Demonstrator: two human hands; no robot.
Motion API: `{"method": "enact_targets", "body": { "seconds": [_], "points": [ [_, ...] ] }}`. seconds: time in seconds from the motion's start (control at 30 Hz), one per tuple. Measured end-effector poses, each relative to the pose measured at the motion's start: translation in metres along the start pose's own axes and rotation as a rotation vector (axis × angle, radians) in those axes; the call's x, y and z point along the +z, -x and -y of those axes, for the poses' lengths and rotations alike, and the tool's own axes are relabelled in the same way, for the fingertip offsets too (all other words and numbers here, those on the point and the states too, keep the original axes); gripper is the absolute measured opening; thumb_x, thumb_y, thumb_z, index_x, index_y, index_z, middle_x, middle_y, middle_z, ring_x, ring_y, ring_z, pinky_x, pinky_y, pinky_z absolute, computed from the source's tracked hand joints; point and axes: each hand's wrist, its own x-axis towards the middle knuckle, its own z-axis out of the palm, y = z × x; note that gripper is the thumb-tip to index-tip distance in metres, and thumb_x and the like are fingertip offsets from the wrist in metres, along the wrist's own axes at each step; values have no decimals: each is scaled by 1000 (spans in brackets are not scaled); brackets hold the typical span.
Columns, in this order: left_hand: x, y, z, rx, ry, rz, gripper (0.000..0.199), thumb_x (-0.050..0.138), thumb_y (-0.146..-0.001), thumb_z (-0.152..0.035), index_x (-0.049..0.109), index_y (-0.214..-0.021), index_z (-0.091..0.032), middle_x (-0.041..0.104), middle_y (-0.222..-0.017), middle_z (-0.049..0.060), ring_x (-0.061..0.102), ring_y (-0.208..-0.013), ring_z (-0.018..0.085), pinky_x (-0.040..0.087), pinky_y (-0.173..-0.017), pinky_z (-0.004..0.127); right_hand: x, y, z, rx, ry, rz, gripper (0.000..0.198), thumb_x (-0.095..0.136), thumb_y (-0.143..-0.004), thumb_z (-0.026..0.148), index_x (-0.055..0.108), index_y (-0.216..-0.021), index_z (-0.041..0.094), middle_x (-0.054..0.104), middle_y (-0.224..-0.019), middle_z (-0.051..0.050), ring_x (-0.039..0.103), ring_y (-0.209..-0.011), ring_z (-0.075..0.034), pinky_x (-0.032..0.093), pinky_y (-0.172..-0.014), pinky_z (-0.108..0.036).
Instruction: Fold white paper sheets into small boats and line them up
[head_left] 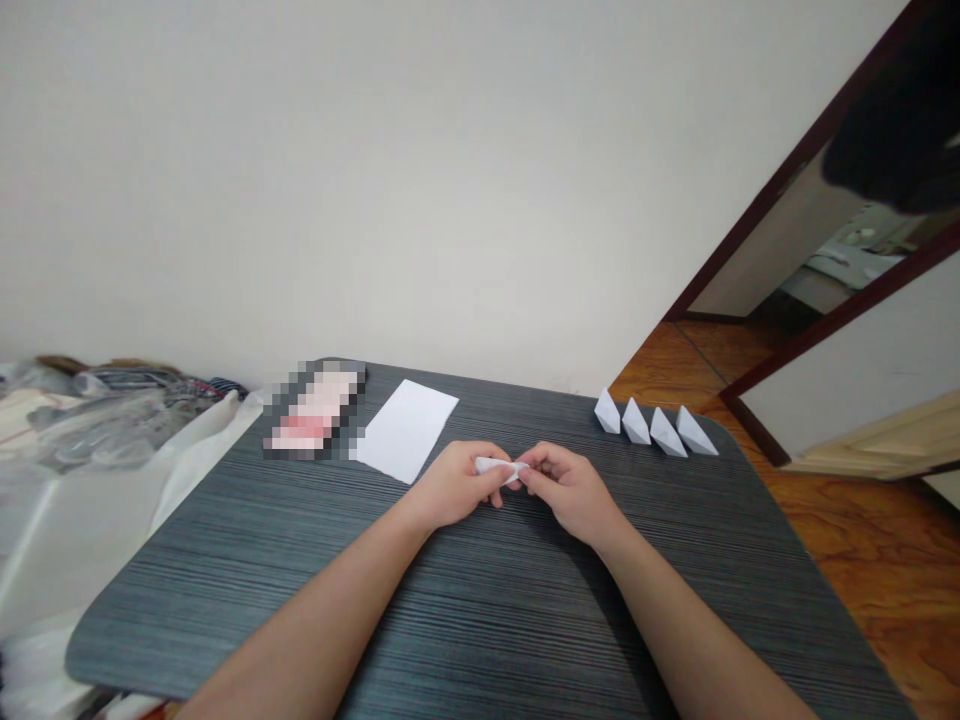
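A small piece of folded white paper [495, 466] is pinched between my two hands over the middle of the table. My left hand [459, 484] is closed on its left part, thumb along the near side. At its right end, the thumb and fingers of my right hand [568, 490] grip the paper. Fingers cover much of it, so its full shape is hidden. Flat white paper [409, 430] lies just beyond my left hand. Several folded white paper shapes with pointed ends [651, 430] stand in a row at the far right of the table.
The dark wood-grain table [465, 620] stands against a pale wall [450, 200]. A blurred-out flat item [311, 415] lies at its far left. Plastic bags [165, 410] are heaped left of the table. Wooden floor [870, 560] and a doorway [780, 240] are on the right.
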Motion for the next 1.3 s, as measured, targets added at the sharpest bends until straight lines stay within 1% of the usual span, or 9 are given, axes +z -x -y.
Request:
{"method": "enact_targets", "body": {
  "seconds": [0.13,0.23,0.43,0.53,0.7,0.9,1.1,1.3],
  "points": [
    [0,0,1,-3,41,16,21,52,-82,-30,63,-83,-13,68,-75,5,58,-56,10,43,-52,20,0,0,-1,-11,-23,3,9,58,-82,24,61,-84,16,63,-73,-2,54,-62,-11,43,-59,-24],
    [0,-1,3,-15,92,30,21,52,-83,-31,62,-84,-13,68,-81,7,59,-57,11,45,-53,21,-1,0,-1,-58,28,-13,8,58,-82,23,63,-84,16,61,-72,-1,54,-62,-11,43,-58,-24],
    [0,-2,6,-23,151,33,22,53,-82,-32,61,-85,-12,68,-80,9,60,-57,12,46,-53,23,-5,1,3,-238,244,-49,13,56,-83,17,68,-86,19,60,-73,-2,56,-68,-14,43,-64,-27],
    [0,-2,5,-23,179,31,23,54,-81,-32,61,-84,-11,68,-79,10,61,-58,13,47,-54,24,-7,1,2,-311,271,-47,15,57,-83,15,70,-87,21,61,-74,-2,57,-70,-14,44,-66,-28],
    [0,-2,4,-34,248,35,24,57,-79,-33,61,-84,-10,69,-77,11,61,-56,13,48,-54,25,-8,0,1,-383,290,-37,16,57,-84,17,71,-89,23,64,-77,-3,59,-72,-16,46,-67,-29],
    [0,-3,5,-51,335,57,22,58,-79,-31,60,-84,-9,68,-75,10,61,-56,13,48,-54,26,-9,2,4,-397,327,-32,18,55,-86,22,71,-92,26,66,-84,-5,61,-80,-18,48,-73,-32],
    [0,-3,6,-58,390,67,24,58,-80,-33,60,-83,-9,68,-73,10,62,-56,14,48,-54,25,-9,3,4,-402,351,-31,18,54,-86,24,72,-90,25,66,-83,-6,61,-78,-19,49,-71,-32],
    [1,-3,6,-99,403,68,27,61,-78,-36,60,-83,-10,69,-71,10,62,-56,14,47,-53,25,-10,4,4,-432,403,20,21,51,-87,20,71,-91,26,65,-84,-5,60,-77,-17,48,-70,-30]
  ]
}}
